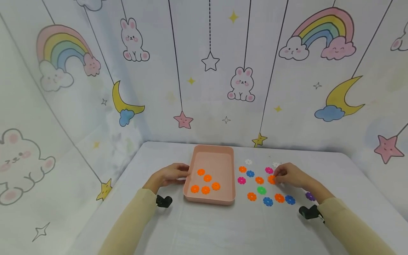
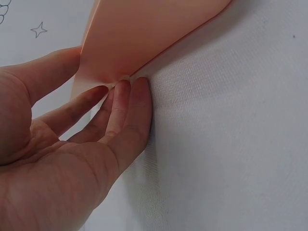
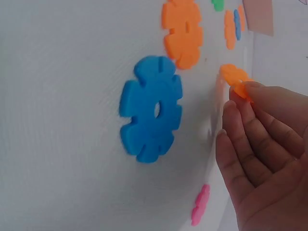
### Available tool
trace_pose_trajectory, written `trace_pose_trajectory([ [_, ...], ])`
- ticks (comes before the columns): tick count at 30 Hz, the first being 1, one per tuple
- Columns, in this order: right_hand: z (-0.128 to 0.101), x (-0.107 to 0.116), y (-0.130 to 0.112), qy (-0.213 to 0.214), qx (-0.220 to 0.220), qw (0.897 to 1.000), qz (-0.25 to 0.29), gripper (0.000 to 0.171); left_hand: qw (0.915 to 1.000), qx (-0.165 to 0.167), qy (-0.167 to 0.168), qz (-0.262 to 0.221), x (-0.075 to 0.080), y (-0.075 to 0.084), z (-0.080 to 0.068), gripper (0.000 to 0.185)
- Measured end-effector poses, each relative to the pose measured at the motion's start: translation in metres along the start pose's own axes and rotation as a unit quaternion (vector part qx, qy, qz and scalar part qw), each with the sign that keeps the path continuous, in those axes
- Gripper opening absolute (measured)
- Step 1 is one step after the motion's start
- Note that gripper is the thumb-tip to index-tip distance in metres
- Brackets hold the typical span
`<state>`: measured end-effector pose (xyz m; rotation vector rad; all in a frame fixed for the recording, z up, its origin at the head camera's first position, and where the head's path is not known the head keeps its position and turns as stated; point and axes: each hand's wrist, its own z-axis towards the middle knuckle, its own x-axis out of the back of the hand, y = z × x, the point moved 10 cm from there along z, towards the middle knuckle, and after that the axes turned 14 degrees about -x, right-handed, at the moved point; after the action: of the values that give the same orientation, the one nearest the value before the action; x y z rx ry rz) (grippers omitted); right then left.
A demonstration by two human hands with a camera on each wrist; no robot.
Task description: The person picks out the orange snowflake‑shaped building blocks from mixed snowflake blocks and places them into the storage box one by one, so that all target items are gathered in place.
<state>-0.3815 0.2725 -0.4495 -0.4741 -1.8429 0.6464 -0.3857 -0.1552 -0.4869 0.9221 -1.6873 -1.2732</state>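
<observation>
A pink rectangular tray stands on the table with several orange flower-shaped discs in its near half. My left hand holds its left side; in the left wrist view the thumb lies at the upper edge and the bent fingers touch the wall low down. Right of the tray, my right hand pinches an orange notched disc between thumb and forefinger, just off the table. Nearby lie a blue disc with a center hole, another orange disc and a pink disc.
Loose discs lie right of the tray: a green one, a purple one partly behind the right wrist, a white one, and several blue, pink and orange ones. A patterned cloth wall stands behind the white table.
</observation>
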Motion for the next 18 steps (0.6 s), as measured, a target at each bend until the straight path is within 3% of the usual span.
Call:
trace_pose_trajectory([
  [8,0.003,0.0,-0.018,-0.002,0.022,1.0,0.017,0.024,1.0,0.001,0.002,0.0,0.0,-0.002,0.0,0.052],
  [18,0.002,-0.014,-0.069,-0.023,0.047,0.998,0.045,0.016,1.0,0.004,0.004,0.0,0.001,-0.003,0.004,0.051],
])
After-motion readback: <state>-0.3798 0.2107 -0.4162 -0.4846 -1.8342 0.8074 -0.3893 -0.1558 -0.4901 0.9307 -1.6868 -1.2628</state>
